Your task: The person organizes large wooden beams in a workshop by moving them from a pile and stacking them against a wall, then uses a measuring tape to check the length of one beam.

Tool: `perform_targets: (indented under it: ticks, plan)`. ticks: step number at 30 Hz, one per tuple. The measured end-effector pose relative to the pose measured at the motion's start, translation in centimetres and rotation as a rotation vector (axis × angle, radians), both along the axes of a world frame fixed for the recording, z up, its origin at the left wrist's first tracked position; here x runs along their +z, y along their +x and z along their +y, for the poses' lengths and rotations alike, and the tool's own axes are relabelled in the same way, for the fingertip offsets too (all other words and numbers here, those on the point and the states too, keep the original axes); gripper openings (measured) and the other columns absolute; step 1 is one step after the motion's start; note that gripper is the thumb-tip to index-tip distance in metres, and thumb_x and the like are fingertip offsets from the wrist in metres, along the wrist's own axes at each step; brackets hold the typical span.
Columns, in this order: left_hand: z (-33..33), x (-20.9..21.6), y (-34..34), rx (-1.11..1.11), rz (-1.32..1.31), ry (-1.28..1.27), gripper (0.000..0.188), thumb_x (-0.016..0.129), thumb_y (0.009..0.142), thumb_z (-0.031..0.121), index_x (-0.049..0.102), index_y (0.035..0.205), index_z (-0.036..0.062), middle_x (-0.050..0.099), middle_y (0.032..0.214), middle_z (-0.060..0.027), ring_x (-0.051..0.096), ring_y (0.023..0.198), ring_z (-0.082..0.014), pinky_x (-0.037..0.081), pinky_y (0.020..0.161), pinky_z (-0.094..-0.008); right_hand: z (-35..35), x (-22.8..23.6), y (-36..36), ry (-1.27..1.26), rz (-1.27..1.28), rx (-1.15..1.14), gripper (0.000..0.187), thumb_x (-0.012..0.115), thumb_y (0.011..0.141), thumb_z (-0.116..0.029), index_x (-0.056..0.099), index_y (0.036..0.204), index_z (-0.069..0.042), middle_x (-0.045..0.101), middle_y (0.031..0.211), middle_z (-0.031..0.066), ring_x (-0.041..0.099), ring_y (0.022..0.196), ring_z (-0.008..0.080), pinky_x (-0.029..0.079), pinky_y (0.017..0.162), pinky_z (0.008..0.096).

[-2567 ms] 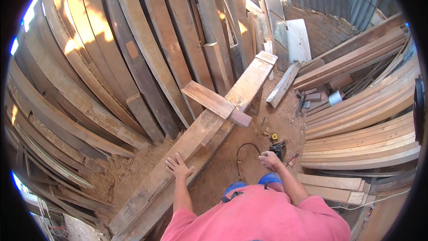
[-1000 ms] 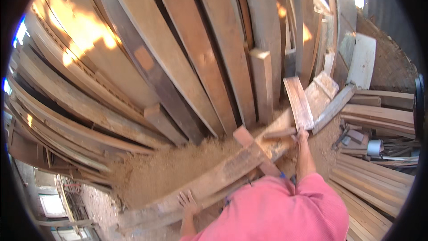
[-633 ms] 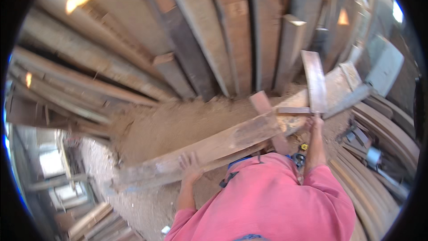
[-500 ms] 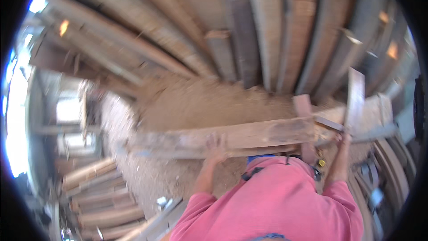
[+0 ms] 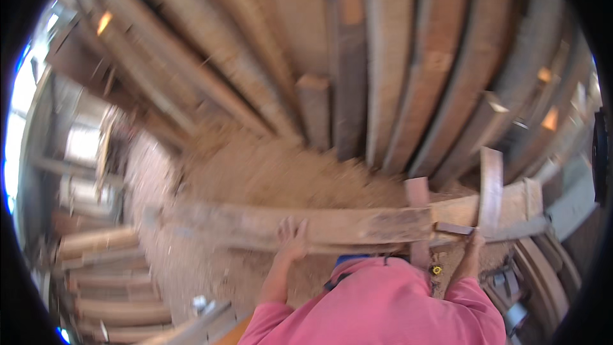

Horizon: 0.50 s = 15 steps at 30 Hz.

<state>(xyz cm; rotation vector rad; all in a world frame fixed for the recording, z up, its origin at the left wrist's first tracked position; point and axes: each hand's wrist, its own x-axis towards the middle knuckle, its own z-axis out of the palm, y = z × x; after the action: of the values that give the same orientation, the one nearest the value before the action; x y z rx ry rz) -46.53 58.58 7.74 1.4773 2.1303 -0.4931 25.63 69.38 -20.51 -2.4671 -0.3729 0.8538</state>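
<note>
A long rough wooden beam (image 5: 319, 227) lies across the sandy ground in front of me. My left hand (image 5: 292, 243) rests flat on its near edge, fingers spread. My right hand (image 5: 474, 241) grips the lower end of a short plank (image 5: 490, 190), which stands nearly upright at the beam's right end. A small reddish wood block (image 5: 418, 195) sits by the beam just left of that plank. My pink shirt fills the bottom of the view.
Many long planks (image 5: 383, 57) lean side by side against a wall behind the beam. More stacked boards (image 5: 102, 281) lie at the lower left. Sawdust (image 5: 268, 172) covers the ground. Curved boards and clutter (image 5: 543, 268) crowd the right side.
The view has swung left. My right hand has taken the short plank and raised it on end. My left hand stays on the long beam.
</note>
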Motion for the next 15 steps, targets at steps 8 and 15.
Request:
perform_targets:
  ticks: [8,15]
  plan:
    - [-0.5,-0.6,-1.3,-0.102,-0.006,-0.046,0.114,0.076,0.074,0.046,0.005,0.158,0.0185,-0.012,0.158,-0.0337,-0.015,0.144,-0.0550,-0.004,0.112,-0.0694,0.4,9.4,-6.3,-0.140,-0.057,-0.284,0.049,0.064,0.091,-0.028,0.056,0.125,0.006,0.064,0.117,0.0265,0.064,0.112,0.0369,0.052,0.094,0.0441]
    - [-1.9,-1.1,-2.5,-0.125,-0.014,0.032,0.118,0.077,0.070,0.052,0.006,0.158,0.0176,-0.011,0.157,-0.0356,-0.014,0.142,-0.0581,-0.004,0.110,-0.0723,4.7,22.0,-16.4,-0.038,-0.271,0.248,0.049,0.059,0.091,-0.031,0.053,0.128,0.000,0.062,0.119,0.0263,0.060,0.113,0.0394,0.046,0.100,0.0469]
